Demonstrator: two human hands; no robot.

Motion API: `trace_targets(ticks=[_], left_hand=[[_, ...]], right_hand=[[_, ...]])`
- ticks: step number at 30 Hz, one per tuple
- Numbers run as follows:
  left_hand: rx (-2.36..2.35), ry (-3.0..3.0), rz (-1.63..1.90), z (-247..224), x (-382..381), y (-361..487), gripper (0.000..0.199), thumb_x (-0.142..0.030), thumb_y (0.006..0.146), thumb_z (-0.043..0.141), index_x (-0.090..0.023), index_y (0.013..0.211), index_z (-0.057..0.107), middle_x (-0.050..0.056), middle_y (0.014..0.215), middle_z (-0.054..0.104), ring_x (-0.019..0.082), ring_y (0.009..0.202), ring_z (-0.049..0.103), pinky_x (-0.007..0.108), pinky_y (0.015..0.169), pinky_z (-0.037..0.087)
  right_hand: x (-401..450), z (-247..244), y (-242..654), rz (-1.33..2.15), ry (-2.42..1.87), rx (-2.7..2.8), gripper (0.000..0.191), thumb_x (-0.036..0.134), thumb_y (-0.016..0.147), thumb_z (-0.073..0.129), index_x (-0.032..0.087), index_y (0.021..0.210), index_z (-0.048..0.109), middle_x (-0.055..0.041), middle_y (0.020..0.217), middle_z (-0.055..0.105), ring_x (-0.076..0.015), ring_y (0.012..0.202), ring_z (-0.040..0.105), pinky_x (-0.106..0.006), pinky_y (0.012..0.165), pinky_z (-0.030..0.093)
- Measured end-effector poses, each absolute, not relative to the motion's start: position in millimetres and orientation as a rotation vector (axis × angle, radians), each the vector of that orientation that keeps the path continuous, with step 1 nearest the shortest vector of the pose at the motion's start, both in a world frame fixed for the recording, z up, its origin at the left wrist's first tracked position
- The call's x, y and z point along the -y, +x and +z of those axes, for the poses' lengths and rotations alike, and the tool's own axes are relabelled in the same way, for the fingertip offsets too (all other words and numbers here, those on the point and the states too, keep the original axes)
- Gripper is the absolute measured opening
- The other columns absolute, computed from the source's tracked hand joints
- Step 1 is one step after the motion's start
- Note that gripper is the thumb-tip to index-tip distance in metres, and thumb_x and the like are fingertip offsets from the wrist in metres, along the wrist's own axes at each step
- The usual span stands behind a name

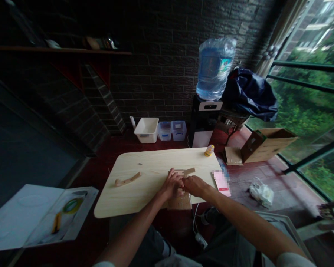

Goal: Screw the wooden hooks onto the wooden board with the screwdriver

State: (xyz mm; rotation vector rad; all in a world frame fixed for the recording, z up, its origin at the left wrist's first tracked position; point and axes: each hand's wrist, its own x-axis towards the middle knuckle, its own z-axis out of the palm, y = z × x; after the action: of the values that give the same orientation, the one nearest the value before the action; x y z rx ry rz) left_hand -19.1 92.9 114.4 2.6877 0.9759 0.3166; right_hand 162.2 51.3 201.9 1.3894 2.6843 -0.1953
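Note:
My left hand [172,184] rests over a small wooden piece with dark holes [179,172] near the front edge of the pale table, its fingers bent around it. Right beside it, my right hand [194,185] is closed in a fist, close against the left fingertips; whatever it grips is hidden. A flat wooden strip [189,171] lies just beyond the hands, meeting or overlapping the holed piece. Below my hands, a brown board or flat box [180,202] sticks out at the table edge. Off to the left lies a curved wooden piece [128,180].
On the table [144,161] stands a yellow-capped bottle [209,150] at the far right corner. A pink booklet [222,183] lies at the right edge. An open white case [69,211] is at left. Bins [147,130], a water dispenser [204,122] and a cardboard box [267,144] stand beyond.

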Motion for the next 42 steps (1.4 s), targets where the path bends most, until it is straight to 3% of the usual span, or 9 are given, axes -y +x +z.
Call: trace_targets(ticks=[5,14,22,32,42], left_hand=[[-0.979,2.679,0.272,122.3,-92.2,-17.1,0.024,-0.043,0.072,0.084,-0.028,0.089,0.076,0.003,0.127,0.067,0.030,0.129,0.052,0.060,0.129,-0.001],[-0.983,2.666,0.287,123.7,-90.9,-17.9,0.026,-0.042,0.071,0.086,-0.028,0.089,0.074,0.002,0.126,0.067,0.029,0.128,0.053,0.060,0.129,-0.001],[-0.986,2.663,0.302,124.6,-89.5,-17.9,0.026,-0.042,0.071,0.085,-0.029,0.090,0.074,0.001,0.125,0.068,0.029,0.127,0.052,0.059,0.129,-0.002],[-1.002,2.649,0.272,130.0,-88.5,-17.0,0.028,-0.041,0.071,0.085,-0.028,0.094,0.075,0.002,0.122,0.069,0.028,0.127,0.053,0.057,0.130,0.000],[-0.986,2.686,0.222,126.4,-90.7,-14.9,0.028,-0.041,0.073,0.085,-0.031,0.097,0.077,0.001,0.127,0.068,0.028,0.130,0.051,0.060,0.129,-0.002]], right_hand=[[-51.5,198.5,166.3,-0.219,1.330,-2.694,0.035,0.019,0.095,0.061,0.009,0.129,0.059,-0.0199,0.106,0.077,-0.0310,0.091,0.076,-0.037,0.070,0.058],[-53.0,197.3,170.0,-0.287,1.358,-2.672,0.032,0.026,0.099,0.058,0.008,0.126,0.061,-0.0212,0.109,0.076,-0.0304,0.094,0.076,-0.037,0.073,0.057],[-48.0,209.2,170.8,-0.288,1.338,-2.655,0.033,0.019,0.099,0.055,0.010,0.130,0.057,-0.0190,0.112,0.076,-0.0302,0.098,0.076,-0.037,0.074,0.057],[-51.1,201.1,170.2,-0.302,1.326,-2.657,0.038,0.018,0.097,0.057,0.003,0.132,0.055,-0.0224,0.112,0.075,-0.0300,0.100,0.075,-0.037,0.077,0.058],[-44.4,208.2,170.1,-0.172,1.369,-2.647,0.030,0.009,0.097,0.050,0.013,0.125,0.057,-0.0188,0.109,0.076,-0.0280,0.093,0.076,-0.036,0.073,0.058]])
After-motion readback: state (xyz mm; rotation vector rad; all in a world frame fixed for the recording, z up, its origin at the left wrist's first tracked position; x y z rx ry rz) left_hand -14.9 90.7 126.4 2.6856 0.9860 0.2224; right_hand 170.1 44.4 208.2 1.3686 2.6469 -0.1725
